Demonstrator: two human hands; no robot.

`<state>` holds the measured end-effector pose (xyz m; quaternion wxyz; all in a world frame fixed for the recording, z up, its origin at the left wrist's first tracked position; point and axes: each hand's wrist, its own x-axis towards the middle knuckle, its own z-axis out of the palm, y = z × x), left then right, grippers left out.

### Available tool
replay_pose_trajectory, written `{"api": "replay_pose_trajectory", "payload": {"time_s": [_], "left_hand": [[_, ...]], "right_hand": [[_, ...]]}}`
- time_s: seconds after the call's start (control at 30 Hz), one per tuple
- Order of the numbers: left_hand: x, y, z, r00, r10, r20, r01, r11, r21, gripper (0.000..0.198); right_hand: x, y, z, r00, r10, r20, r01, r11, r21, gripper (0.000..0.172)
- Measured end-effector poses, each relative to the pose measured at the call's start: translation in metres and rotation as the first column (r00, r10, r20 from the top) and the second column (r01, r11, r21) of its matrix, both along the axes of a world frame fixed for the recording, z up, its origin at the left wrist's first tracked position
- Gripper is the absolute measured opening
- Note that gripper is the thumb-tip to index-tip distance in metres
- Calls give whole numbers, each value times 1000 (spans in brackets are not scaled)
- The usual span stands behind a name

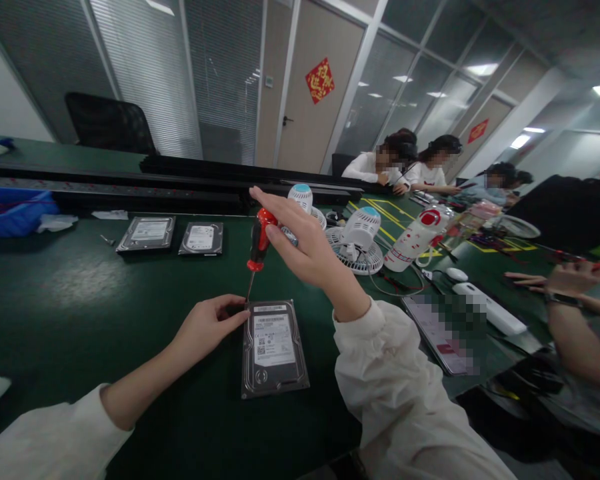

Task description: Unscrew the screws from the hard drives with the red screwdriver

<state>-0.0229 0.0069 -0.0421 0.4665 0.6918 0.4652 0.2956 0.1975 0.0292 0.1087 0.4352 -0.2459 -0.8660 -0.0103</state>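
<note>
A hard drive (pixel 275 347) lies label up on the green table (pixel 180 413). A red and black screwdriver (pixel 259 243) stands nearly upright, its tip at the drive's upper left corner. My right hand (pixel 300 243) is at the screwdriver's red top, with fingers stretched out and the thumb beside the handle. My left hand (pixel 213 325) pinches at the same corner, fingertips against the drive's edge by the screwdriver tip; anything small between them is hidden.
Two more drives (pixel 147 233) (pixel 201 239) lie further back on the left, near a blue bin (pixel 15 212). White fans (pixel 361 230), a bottle (pixel 415 237), a phone (pixel 440 337) and cables are on the right. A person's hand (pixel 575 277) shows at far right; people sit beyond.
</note>
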Motion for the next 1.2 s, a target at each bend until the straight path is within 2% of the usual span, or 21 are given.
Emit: {"api": "replay_pose_trajectory", "payload": {"time_s": [0.07, 0.2, 0.3, 0.43, 0.6, 0.77, 0.97, 1.2], "left_hand": [[0, 0, -1, 1000, -2, -3, 2, 1000, 6, 46], [-1, 0, -2, 1000, 0, -18, 0, 1000, 17, 48], [-1, 0, -1, 1000, 2, -10, -2, 1000, 16, 47], [0, 0, 1, 1000, 1, 3, -1, 1000, 12, 47], [1, -1, 2, 1000, 4, -15, -4, 1000, -3, 47], [0, -1, 2, 1000, 11, -19, -11, 1000, 1, 50], [-1, 0, 0, 1000, 10, -30, -10, 1000, 1, 51], [1, -2, 6, 999, 25, -22, -26, 1000, -4, 50]], "right_hand": [[-1, 1, -1, 999, 26, -23, -26, 999, 24, 42], [-2, 3, -2, 996, -20, -86, 27, 996, 82, 37], [-1, 2, -1, 998, -33, -58, 36, 997, 63, 38], [0, 0, 1, 1000, 23, -10, -22, 999, 27, 42], [-1, 1, 0, 997, -72, -40, 75, 994, 79, 39], [-1, -1, 1, 1000, 4, 15, -4, 1000, 1, 45], [-2, 1, -1, 996, -87, -22, 88, 996, 21, 41], [0, -1, 0, 1000, 13, 6, -12, 1000, -29, 49]]}}
